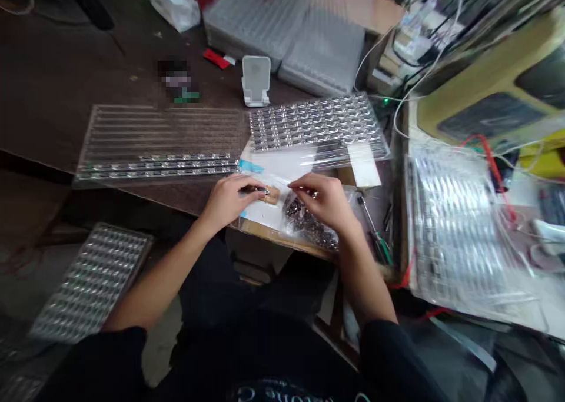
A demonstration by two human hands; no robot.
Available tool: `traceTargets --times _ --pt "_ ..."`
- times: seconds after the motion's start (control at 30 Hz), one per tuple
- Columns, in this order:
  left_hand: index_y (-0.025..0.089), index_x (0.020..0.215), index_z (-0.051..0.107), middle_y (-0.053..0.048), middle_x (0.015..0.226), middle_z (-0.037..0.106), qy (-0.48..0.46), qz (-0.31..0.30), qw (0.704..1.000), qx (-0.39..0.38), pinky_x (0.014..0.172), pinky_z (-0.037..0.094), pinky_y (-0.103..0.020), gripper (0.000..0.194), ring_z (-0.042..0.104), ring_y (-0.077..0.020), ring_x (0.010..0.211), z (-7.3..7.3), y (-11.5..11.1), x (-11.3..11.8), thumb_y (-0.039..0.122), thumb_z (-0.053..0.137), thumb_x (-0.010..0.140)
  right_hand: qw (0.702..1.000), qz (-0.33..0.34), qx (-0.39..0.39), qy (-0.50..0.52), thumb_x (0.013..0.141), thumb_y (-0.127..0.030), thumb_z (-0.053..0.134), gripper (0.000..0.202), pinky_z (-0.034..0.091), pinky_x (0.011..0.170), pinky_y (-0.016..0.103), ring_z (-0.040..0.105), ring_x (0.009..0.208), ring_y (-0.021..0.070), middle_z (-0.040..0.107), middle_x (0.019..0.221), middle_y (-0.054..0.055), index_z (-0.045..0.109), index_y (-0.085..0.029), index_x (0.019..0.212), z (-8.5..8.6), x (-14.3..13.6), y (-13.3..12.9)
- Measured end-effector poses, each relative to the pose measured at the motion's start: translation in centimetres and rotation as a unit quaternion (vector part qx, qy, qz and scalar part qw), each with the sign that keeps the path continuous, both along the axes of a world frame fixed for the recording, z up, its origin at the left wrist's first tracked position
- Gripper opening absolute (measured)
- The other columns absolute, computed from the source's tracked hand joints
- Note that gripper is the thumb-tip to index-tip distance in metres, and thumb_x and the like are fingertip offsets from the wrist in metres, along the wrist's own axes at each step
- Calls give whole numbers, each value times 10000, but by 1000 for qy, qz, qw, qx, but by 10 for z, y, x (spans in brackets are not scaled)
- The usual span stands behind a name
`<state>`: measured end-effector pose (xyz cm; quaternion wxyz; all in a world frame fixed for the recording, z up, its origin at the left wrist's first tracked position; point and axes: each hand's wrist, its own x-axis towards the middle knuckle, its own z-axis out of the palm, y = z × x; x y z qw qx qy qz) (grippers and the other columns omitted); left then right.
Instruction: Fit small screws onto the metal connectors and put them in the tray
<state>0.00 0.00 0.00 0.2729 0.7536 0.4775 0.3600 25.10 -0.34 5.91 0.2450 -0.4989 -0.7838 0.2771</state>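
Note:
My left hand (227, 201) pinches a small dark metal part (261, 189) between thumb and fingers, at the edge of a small tan block (272, 195). The block lies on a white sheet (286, 165) with blue tape at its left. My right hand (324, 197) is closed, thumb and forefinger together, just right of the block; whatever is at its fingertips is too small to make out. Beneath it lies a clear plastic bag (311, 228) of small dark shiny pieces, partly hidden by the hand.
A clear ribbed tray (168, 128) with rows of small metal parts lies left; a fuller tray (309, 122) lies right. Behind are a phone stand (256, 78) and stacked trays (318, 60). A screwdriver (373, 228) lies right, near bagged trays (459, 231). Another filled tray (92, 284) sits low left.

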Motion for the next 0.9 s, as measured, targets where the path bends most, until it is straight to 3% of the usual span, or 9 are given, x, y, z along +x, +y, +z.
traceTargets --times 0.17,0.43,0.6,0.73,0.9 --pt "244 948 802 -18 978 798 27 3 1000 11 851 536 -334 71 707 -217 927 3 0 5 269 795 881 991 29 -67 -112 917 -151 631 195 505 776 333 747 876 228 814 961 56 812 -201 970 4 25 -2" --pt "220 945 791 -34 976 802 56 -17 996 71 866 541 -347 110 713 -219 916 9 -4 7 316 739 936 977 32 -92 -189 878 -188 745 177 403 692 315 701 878 240 784 1024 88 774 -186 1052 -1 15 -6" --pt "211 953 784 -38 983 800 60 -20 993 102 880 544 -327 106 723 -211 923 8 -7 9 284 709 957 980 62 -96 -163 893 -72 646 195 408 725 314 694 858 221 781 971 87 786 -176 979 -5 20 -6" --pt "193 961 782 -41 978 797 0 59 995 83 865 556 -305 119 734 -205 919 9 -7 7 294 720 939 992 64 -68 -85 917 -102 610 159 433 745 313 668 839 204 756 949 68 749 -172 951 -6 24 -4" --pt "192 949 780 -39 975 797 -28 79 995 54 870 556 -308 131 732 -203 923 10 -4 4 304 716 926 998 57 -21 22 960 -99 538 218 490 824 316 678 897 196 741 985 73 741 -174 990 -13 2 -2"
